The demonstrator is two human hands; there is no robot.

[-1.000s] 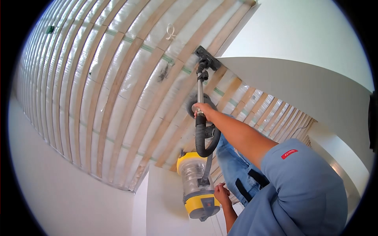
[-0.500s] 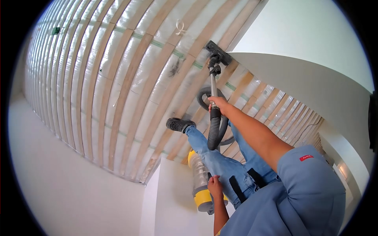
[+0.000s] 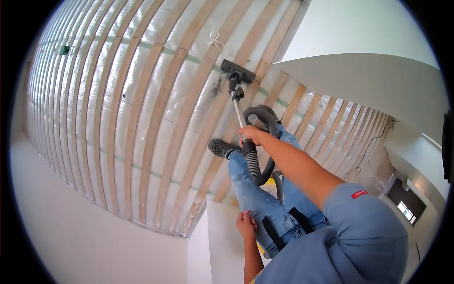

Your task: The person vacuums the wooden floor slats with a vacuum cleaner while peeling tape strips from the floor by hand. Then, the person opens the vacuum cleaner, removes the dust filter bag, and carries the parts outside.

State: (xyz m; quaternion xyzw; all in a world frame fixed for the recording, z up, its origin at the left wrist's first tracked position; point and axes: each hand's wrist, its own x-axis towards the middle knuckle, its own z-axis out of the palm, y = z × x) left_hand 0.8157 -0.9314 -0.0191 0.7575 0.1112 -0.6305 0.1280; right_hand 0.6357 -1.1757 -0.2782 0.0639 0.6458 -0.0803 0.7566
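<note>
My right hand [image 3: 253, 136] is wrapped round the metal wand of a vacuum cleaner [image 3: 240, 113], just above where the ribbed grey hose [image 3: 252, 163] begins. At the far end of the wand, the wide dark floor head [image 3: 238, 72] rests across the wooden battens. The hose loops beside my right forearm and down between my legs. My left hand [image 3: 246, 224] hangs by my left thigh with its fingers curled, and nothing shows in it. Behind my legs, small parts of the vacuum's yellow body [image 3: 269, 186] show; the rest is hidden.
Long wooden battens [image 3: 156, 94] run over shiny film on the floor. A white loop of cord [image 3: 215, 40] and a dark smudge [image 3: 216, 87] lie near the floor head. White walls [image 3: 109, 227] border the floor, and a thin cable [image 3: 373, 142] lies at right.
The floor head has moved left and slightly toward me across the battens, with my right hand following. My view has shifted, and the vacuum's body is now mostly behind my legs.
</note>
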